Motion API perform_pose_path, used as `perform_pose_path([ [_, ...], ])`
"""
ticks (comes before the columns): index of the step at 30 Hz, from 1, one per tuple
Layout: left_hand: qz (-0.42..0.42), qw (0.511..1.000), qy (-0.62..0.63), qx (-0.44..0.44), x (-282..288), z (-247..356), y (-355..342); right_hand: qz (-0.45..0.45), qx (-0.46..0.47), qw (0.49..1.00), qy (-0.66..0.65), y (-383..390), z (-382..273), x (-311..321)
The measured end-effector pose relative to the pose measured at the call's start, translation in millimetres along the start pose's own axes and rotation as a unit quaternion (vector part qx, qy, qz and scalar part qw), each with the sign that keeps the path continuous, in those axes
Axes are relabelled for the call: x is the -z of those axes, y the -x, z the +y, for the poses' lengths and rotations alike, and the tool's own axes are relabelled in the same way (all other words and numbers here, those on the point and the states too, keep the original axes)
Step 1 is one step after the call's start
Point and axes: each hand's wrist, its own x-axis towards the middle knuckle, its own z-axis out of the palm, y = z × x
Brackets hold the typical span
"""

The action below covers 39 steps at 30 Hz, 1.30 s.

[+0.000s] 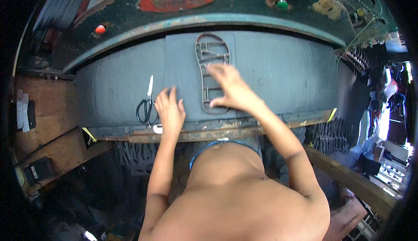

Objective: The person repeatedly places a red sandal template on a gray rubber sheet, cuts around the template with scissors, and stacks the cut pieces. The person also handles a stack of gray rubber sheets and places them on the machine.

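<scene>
A dark, sole-shaped cutting die (202, 88) with inner cross bars lies lengthwise on a grey sheet (283, 71). My right hand (228, 86) grips this die from above, its fingers spread along the lower half and the fingertips on the frame. To its left, my left hand (170, 108) hovers over or rests on the sheet with fingers apart, slightly bent and empty; contact is unclear. Scissors (143, 110) with black handles lie just left of that hand, blades pointing away from me. A small white object (157, 128) sits at the front edge below them.
A green machine body (244, 3) with red (100, 29) and green (282, 3) buttons runs behind the sheet. The worn front edge (274, 120) borders my body. A wooden bench (52, 110) stands at the left. Metal dies (331, 134) are massed at the right.
</scene>
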Motion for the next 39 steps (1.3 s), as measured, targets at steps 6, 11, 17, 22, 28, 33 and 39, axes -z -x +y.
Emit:
perform_pose_path([
  [6,-0.260,0.943,0.126,-0.166,-7.7,1.6,-37.3,-0.168,-0.272,0.933,-0.167,32.7,57.0,19.3],
  [11,-0.260,0.936,0.112,-0.210,-21.7,-2.8,-45.7,-0.163,-0.177,0.971,-0.004,48.4,62.0,-8.2],
  [17,-0.244,0.928,0.154,-0.236,-25.7,-14.4,-46.2,-0.123,-0.179,0.976,-0.003,54.3,58.2,-13.9],
  [22,-0.233,0.929,0.163,-0.238,-27.5,-15.7,-44.0,-0.120,-0.177,0.977,-0.007,56.0,58.1,-14.8],
  [28,-0.226,0.929,0.170,-0.238,-29.0,-16.0,-44.4,-0.116,-0.175,0.978,-0.013,55.9,57.7,-14.7],
  [33,-0.228,0.929,0.169,-0.236,-26.8,-14.8,-45.1,-0.127,-0.179,0.976,0.007,55.8,58.3,-15.7],
  [39,-0.233,0.930,0.165,-0.233,-22.3,-11.7,-46.4,-0.124,-0.178,0.976,-0.003,56.6,59.8,-15.7],
])
